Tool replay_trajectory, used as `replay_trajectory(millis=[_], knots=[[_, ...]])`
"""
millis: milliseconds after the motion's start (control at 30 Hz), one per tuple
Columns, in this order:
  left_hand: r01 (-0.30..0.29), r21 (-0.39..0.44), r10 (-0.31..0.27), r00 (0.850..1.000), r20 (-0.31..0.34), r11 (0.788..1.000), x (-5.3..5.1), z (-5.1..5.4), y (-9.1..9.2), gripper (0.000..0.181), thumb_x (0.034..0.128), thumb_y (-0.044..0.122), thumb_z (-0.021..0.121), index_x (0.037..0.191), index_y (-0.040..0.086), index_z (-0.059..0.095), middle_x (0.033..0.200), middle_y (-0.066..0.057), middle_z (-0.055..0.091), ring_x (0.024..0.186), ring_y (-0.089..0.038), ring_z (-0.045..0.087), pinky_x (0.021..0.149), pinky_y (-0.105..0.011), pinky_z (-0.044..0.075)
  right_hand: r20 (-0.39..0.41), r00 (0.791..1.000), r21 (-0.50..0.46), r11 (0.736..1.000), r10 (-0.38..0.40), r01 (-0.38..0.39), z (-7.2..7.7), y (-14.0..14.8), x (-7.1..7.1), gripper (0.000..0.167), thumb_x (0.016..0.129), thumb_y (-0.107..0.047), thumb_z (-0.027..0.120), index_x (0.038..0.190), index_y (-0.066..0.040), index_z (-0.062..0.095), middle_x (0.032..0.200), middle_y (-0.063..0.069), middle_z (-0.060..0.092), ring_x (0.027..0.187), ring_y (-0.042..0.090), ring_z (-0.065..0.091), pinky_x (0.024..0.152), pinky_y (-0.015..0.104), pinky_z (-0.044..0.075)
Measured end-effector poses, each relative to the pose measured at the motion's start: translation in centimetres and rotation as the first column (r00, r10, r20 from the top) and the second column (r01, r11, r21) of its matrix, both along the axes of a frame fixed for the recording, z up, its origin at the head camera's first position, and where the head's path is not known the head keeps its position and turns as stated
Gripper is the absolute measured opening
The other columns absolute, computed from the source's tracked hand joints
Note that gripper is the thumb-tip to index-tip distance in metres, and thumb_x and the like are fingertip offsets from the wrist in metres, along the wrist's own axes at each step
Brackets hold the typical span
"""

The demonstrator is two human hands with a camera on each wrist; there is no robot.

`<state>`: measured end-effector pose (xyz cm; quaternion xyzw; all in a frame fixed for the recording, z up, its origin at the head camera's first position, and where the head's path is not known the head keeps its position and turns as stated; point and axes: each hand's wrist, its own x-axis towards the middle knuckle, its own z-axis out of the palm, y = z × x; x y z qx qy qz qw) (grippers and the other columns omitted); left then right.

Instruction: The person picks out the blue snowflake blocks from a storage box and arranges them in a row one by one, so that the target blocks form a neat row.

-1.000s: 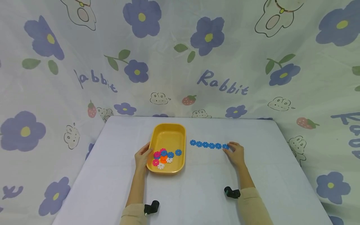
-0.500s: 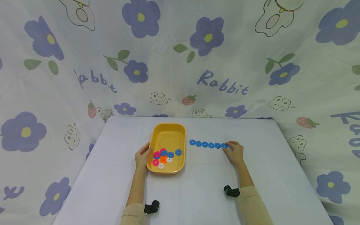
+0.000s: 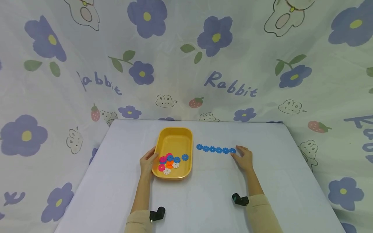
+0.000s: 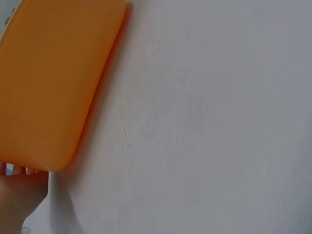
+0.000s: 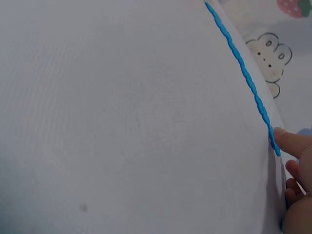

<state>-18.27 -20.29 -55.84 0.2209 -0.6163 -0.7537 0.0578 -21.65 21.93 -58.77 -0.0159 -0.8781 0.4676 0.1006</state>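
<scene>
In the head view my left hand [image 3: 148, 162] grips the left rim of a yellow tray [image 3: 172, 131], thumb over the edge. The left wrist view shows its fingers [image 4: 18, 170] under the tray's end. Flower-shaped notched discs [image 3: 162, 159] in pink, blue, orange and white lie in the tray's near half. To the right, several blue flower discs [image 3: 212, 149] form a straight row. My right hand [image 3: 244, 158] has thumb and forefinger at the rightmost blue disc [image 3: 232, 150]. Seen edge-on in the right wrist view, the row [image 5: 246, 75] has a fingertip against its near end.
The pieces rest on a white-covered table [image 3: 204, 200]. A patterned cloth [image 3: 175, 64] with flowers and rabbits rises behind and beside it. A black wrist camera [image 3: 157, 214] sits at the left cuff, another black camera [image 3: 240, 199] at the right.
The rightmost blue disc has moved slightly left, closing its gap to the row. My right thumb and forefinger now cover less of it. My left hand and the tray stay put.
</scene>
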Motion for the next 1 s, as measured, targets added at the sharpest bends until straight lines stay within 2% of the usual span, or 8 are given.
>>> replay_trajectory(millis=[233,367,467,600,767,900,1000], knots=[[-0.003,0.004,0.003,1.000,-0.003,1.000,-0.1,-0.1,-0.2,0.044,0.0869,0.010,0.066,0.129,0.003,0.057,0.133,-0.014,0.055,0.110,-0.012,0.053,0.085,-0.011,0.047,-0.009,0.995,-0.120,0.987,-0.104,0.102,-0.1,-1.1,0.8,0.048,0.084,-0.010,0.067,0.127,0.006,0.052,0.132,0.026,0.047,0.126,0.041,0.038,0.107,0.052,0.032],[0.001,0.010,-0.001,1.000,-0.010,1.000,-0.2,-0.1,-0.1,0.044,0.0869,0.008,0.066,0.129,0.002,0.056,0.134,-0.016,0.053,0.116,-0.017,0.051,0.086,-0.011,0.047,-0.113,0.983,-0.183,0.975,-0.145,0.123,0.2,-2.3,1.3,0.045,0.081,-0.003,0.068,0.123,0.009,0.055,0.125,0.027,0.050,0.121,0.042,0.041,0.103,0.055,0.035],[0.001,0.017,0.000,1.000,-0.012,1.000,-0.1,-0.1,-0.1,0.044,0.0869,0.007,0.065,0.129,0.002,0.056,0.134,-0.016,0.053,0.117,-0.018,0.051,0.086,-0.012,0.047,-0.190,0.972,-0.206,0.973,-0.141,0.101,0.7,-3.7,1.8,0.042,0.079,0.001,0.069,0.119,0.010,0.057,0.119,0.027,0.054,0.113,0.041,0.046,0.096,0.053,0.040],[-0.004,0.011,0.004,1.000,-0.007,1.000,-0.1,-0.1,-0.1,0.043,0.0871,0.007,0.065,0.129,0.002,0.057,0.134,-0.016,0.053,0.117,-0.016,0.051,0.088,-0.012,0.047,-0.233,0.971,-0.252,0.968,-0.060,-0.001,2.5,-6.2,2.5,0.039,0.079,0.006,0.069,0.116,0.012,0.058,0.112,0.030,0.056,0.101,0.044,0.052,0.087,0.052,0.047],[0.000,0.005,0.000,1.000,-0.003,1.000,-0.1,0.0,0.0,0.043,0.0883,0.008,0.063,0.130,0.003,0.055,0.135,-0.015,0.052,0.117,-0.016,0.050,0.088,-0.012,0.046,-0.240,0.968,-0.342,0.927,0.071,-0.152,5.8,-9.4,3.3,0.037,0.078,0.011,0.067,0.113,0.017,0.057,0.106,0.035,0.058,0.095,0.052,0.054,0.083,0.052,0.051],[-0.003,0.003,0.003,1.000,-0.003,1.000,0.0,0.2,0.1,0.043,0.0888,0.009,0.063,0.130,0.002,0.055,0.136,-0.016,0.051,0.118,-0.017,0.050,0.087,-0.011,0.047,-0.223,0.964,-0.352,0.910,0.147,-0.220,7.0,-11.6,3.2,0.036,0.079,0.008,0.068,0.113,0.015,0.058,0.104,0.031,0.061,0.094,0.048,0.057,0.083,0.039,0.055],[0.000,0.002,0.000,1.000,-0.003,1.000,0.1,0.3,0.1,0.043,0.0890,0.009,0.063,0.131,0.002,0.054,0.136,-0.016,0.051,0.119,-0.018,0.050,0.088,-0.012,0.047,-0.204,0.956,-0.365,0.890,0.211,-0.274,7.6,-13.3,3.1,0.037,0.080,0.007,0.068,0.114,0.014,0.058,0.106,0.030,0.061,0.094,0.045,0.058,0.083,0.034,0.055]])
